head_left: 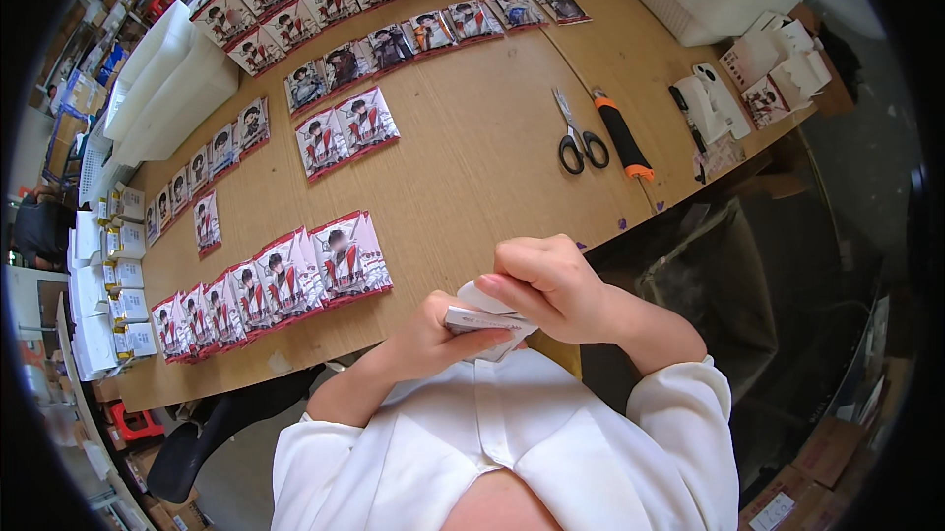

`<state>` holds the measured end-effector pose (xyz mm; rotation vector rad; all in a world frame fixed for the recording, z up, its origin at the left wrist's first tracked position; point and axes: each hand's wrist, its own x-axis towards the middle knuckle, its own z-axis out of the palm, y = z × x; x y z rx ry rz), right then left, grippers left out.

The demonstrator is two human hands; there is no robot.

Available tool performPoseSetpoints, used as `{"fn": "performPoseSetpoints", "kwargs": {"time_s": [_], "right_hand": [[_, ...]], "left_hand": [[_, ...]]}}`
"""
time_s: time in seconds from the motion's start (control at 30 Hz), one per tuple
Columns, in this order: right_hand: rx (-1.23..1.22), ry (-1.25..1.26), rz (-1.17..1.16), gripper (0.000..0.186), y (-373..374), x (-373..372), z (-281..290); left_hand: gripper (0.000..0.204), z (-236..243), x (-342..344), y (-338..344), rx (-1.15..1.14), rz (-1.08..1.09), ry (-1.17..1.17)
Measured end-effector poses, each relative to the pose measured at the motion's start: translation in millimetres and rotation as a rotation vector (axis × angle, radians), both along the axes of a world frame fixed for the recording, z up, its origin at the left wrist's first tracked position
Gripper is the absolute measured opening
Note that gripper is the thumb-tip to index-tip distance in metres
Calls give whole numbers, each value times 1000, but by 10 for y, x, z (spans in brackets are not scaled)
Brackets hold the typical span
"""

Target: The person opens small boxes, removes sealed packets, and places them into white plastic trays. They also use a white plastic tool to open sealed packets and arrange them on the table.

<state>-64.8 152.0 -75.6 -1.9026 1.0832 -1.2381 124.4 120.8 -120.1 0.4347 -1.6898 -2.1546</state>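
A small white cardboard box is held close to my body, just off the table's near edge. My left hand is closed round its left side, the thumb lying along its near face. My right hand is curled over the box's right end, with thumb and fingers pinching at a raised white flap. Part of the box is hidden behind the fingers. Left of my hands, a row of stacked red-and-white picture packets lies overlapping along the table's near side.
On the wooden table lie black-handled scissors, a black-and-orange tool, a white phone and more packets. Whitish plastic bins stand at left and back right. Small white boxes line the left edge.
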Motion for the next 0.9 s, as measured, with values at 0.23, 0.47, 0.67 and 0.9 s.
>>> {"fn": "performPoseSetpoints", "kwargs": {"time_s": [0.23, 0.47, 0.67, 0.9], "right_hand": [[-12, 121, 31, 21, -47, -35, 100], [169, 158, 49, 15, 36, -103, 62], [204, 78, 98, 12, 50, -95, 17], [219, 34, 133, 11, 25, -78, 74]], "left_hand": [[21, 21, -48, 42, 80, 23, 21], [23, -30, 39, -67, 183, -60, 48], [22, -37, 53, -78, 197, -90, -65], [25, -29, 9, 47, 230, -25, 16]]}}
